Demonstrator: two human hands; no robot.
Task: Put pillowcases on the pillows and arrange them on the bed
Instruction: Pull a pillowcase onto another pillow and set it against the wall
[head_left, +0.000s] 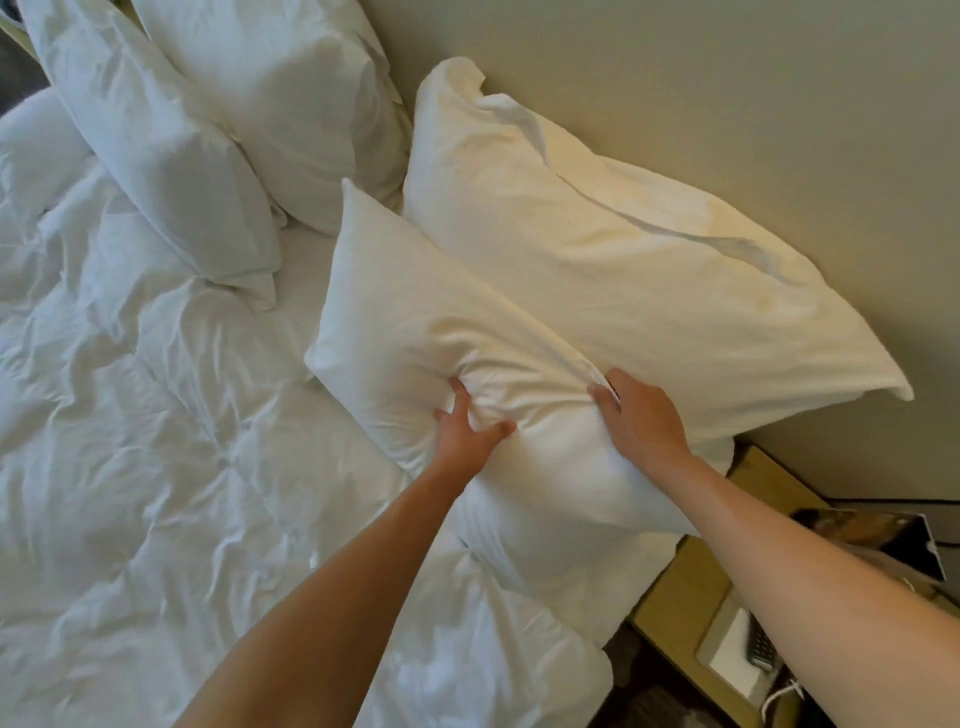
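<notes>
- Counting four white pillows on the bed (130, 467), all cased.
- Left hand (467, 426) and right hand (639, 415), fingers curled, grip the nearest pillow (415, 322).

Two bare forearms, no sleeves, watch or rings on either grip (470, 431).

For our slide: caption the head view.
Both hands, left and right, grip a pillow on the bed.
</notes>
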